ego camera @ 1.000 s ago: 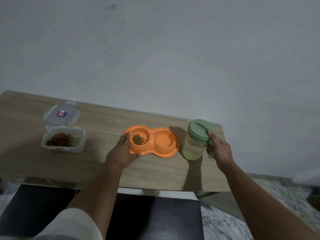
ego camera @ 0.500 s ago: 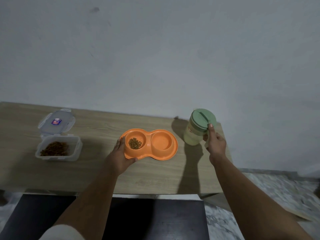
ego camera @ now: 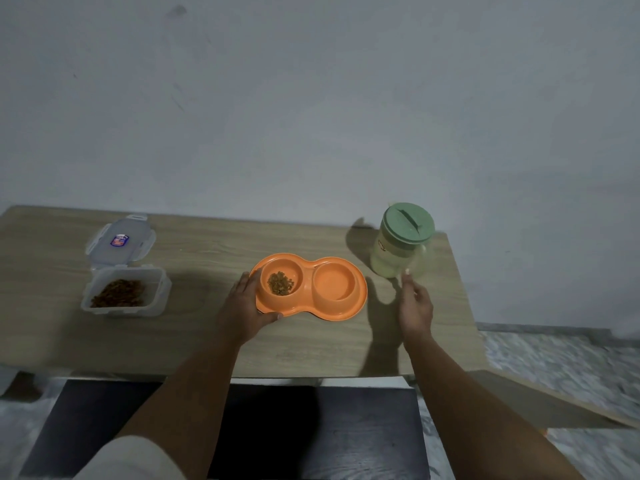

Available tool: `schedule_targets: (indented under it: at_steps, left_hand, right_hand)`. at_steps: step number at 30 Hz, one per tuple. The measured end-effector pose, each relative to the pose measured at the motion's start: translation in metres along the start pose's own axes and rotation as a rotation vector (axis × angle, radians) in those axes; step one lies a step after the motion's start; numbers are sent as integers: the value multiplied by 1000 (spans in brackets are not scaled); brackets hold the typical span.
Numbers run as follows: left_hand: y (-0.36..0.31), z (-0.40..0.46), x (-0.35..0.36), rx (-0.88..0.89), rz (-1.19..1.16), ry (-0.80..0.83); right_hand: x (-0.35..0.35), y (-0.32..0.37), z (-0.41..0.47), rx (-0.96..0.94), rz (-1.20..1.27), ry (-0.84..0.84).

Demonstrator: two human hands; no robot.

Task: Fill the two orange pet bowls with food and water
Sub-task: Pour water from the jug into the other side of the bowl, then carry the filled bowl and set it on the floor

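On the wooden desk (ego camera: 194, 344) the green-lidded water jug (ego camera: 401, 249) stands just beyond the right hand (ego camera: 415, 306) — fingers loose, holding nothing — while the left hand (ego camera: 244, 306) grips the orange double bowl (ego camera: 311, 287).

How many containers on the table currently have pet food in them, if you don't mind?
2: the left orange bowl, by the left hand, and the clear plastic tub at the table's left.

Two bare forearms are showing, both uncovered from wrist past the elbow. The left hand (ego camera: 242, 308) and right hand (ego camera: 415, 306) are wearing no rings, watch or gloves. A pale, off-white sleeve (ego camera: 128, 459) is covering the left upper arm, well behind the hand.
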State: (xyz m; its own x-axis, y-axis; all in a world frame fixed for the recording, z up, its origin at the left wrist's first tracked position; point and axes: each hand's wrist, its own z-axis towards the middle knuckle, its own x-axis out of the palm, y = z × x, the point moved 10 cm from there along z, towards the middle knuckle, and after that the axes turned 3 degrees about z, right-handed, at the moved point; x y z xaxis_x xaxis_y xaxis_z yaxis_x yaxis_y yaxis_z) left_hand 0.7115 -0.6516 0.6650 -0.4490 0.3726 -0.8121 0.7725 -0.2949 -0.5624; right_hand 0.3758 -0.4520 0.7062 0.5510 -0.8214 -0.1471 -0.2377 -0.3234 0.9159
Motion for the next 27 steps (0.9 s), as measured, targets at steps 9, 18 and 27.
schedule_targets:
  at_steps: [9, 18, 27]
  left_hand:
    - [-25, -24, -1, 51, 61, -10]
    - [-23, -57, 12, -133, -245, 28]
    - [-20, -87, 7, -210, -276, 47]
  right_hand:
    - [37, -27, -21, -13, -404, 128]
    - [-1, -43, -52, 127, -418, 40]
    - [-25, -82, -101, 305, -361, -9]
